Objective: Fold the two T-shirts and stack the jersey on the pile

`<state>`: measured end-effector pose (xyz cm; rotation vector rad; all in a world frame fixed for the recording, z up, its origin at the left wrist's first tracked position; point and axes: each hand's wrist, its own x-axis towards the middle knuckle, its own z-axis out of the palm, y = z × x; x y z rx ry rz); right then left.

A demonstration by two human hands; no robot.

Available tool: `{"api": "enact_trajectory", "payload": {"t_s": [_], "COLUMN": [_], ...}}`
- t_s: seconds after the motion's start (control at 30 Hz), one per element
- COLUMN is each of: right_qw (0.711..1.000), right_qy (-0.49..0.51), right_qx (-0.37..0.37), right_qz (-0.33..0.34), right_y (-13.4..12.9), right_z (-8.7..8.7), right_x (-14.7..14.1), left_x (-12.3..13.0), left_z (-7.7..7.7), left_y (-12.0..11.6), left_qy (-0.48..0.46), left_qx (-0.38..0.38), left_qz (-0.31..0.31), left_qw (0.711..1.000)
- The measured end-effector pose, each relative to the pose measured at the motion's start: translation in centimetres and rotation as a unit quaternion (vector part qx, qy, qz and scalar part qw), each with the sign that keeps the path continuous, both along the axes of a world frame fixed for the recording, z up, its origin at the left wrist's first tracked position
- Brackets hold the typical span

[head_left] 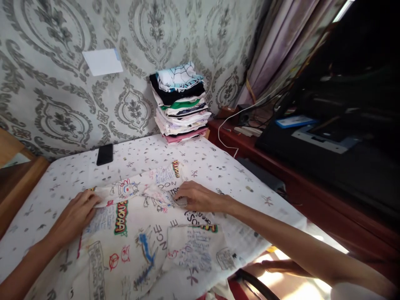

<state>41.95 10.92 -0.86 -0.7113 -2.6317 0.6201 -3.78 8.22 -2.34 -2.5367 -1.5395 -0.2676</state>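
A garment (134,246) lies on the tabletop (137,152) between the left grip (81,210) and right grip (200,196), reaching nearer than both. Beyond the left grip lies a phone (105,154); beyond the right, a clothes stack (181,106) stands before the wall (131,54).

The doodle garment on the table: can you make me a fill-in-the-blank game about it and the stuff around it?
The doodle-printed garment lies over a tablecloth whose background is ____.
The smartphone lying beyond the left hand is ____.
The top garment on the clothes stack shows a spider's ____.
Missing words: white; black; web.
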Motion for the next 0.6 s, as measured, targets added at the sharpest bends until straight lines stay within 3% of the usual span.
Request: {"api": "enact_trajectory", "payload": {"t_s": [0.1, 0.3, 0.47, 0.6], "right_qw": [0.999, 0.993, 0.995, 0.997], "right_qy": [-0.002, 0.101, 0.025, 0.053], "right_qx": [0.039, 0.062, 0.087, 0.055], "right_qz": [0.008, -0.016, 0.035, 0.0], "right_y": [-0.2, -0.1, -0.9, -1.3], "right_z": [-0.1, -0.3, -0.3, -0.1], "right_x": [-0.4, 1.3, 2.2, 1.2], "left_x": [0.6, 1.2, 0.5, 0.5], "left_z": [1.1, 3.0, 3.0, 3.2], "left_y": [0.2, -1.1, -2.7, -4.2], "left_qy": [0.02, 0.032, 0.021, -0.004], "left_qx": [-0.026, -0.049, -0.086, -0.103], "left_qz": [0.014, 0.063, 0.068, 0.079], "left_qw": [0.999, 0.996, 0.994, 0.992]}}
